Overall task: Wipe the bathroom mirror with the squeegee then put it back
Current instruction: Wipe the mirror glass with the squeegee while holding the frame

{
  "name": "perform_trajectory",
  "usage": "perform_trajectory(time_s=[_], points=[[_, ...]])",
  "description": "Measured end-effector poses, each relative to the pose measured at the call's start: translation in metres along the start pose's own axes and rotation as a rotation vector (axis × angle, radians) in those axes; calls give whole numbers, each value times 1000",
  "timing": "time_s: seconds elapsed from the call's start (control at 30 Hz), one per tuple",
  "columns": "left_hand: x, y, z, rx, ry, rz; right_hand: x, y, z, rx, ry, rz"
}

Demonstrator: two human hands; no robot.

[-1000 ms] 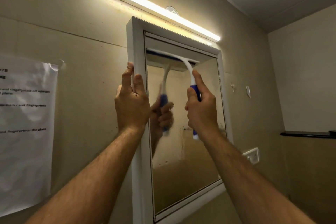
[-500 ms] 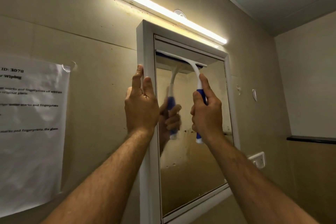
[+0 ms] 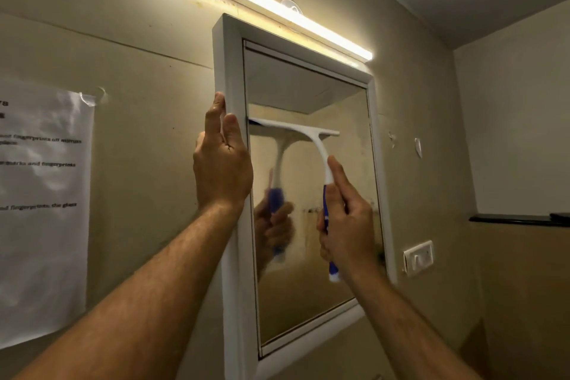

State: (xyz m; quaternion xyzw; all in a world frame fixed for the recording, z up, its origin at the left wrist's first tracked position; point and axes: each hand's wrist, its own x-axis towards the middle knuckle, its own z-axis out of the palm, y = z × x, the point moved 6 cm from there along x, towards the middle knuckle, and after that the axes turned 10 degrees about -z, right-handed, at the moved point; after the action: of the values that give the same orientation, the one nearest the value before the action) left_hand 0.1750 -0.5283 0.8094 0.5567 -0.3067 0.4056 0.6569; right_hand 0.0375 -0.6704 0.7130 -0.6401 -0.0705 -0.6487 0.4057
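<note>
Right hand [image 3: 347, 225] grips the blue handle of the squeegee [image 3: 311, 145], fingers curled round it and the forefinger stretched up along the white neck. Its white blade lies flat against the glass of the mirror [image 3: 339, 102], level, somewhat above the middle of the pane, with one end touching the left edge of the glass and the other ending short of the right edge. The handle hangs down from the blade toward the lower right part of the pane, and both handle and hand are doubled in the reflection. Left hand [image 3: 222, 170] rests on the left side of the white frame [image 3: 229, 55], fingers straight and pointing up, palm against the frame's outer edge, holding nothing. A lit strip light [image 3: 265, 4] runs along the wall just above the frame's top edge. A printed paper sheet [image 3: 43, 210] hangs on the wall well left of the mirror, and a white switch plate [image 3: 419, 257] sits on the wall near the frame's lower right corner
</note>
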Motion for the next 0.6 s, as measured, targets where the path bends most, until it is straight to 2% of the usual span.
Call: perform_trajectory(time_s=[0.13, 0.3, 0.6], points=[[-4, 1, -1, 14, -16, -21, 22, -14, -4, -37, 10, -13], [-19, -3, -6, -42, -57, -162, 55, -29, -1, -11, -18, 3], [-29, -5, -9, -21, -25, -247, -14, 11, -7, 81, -27, 90]])
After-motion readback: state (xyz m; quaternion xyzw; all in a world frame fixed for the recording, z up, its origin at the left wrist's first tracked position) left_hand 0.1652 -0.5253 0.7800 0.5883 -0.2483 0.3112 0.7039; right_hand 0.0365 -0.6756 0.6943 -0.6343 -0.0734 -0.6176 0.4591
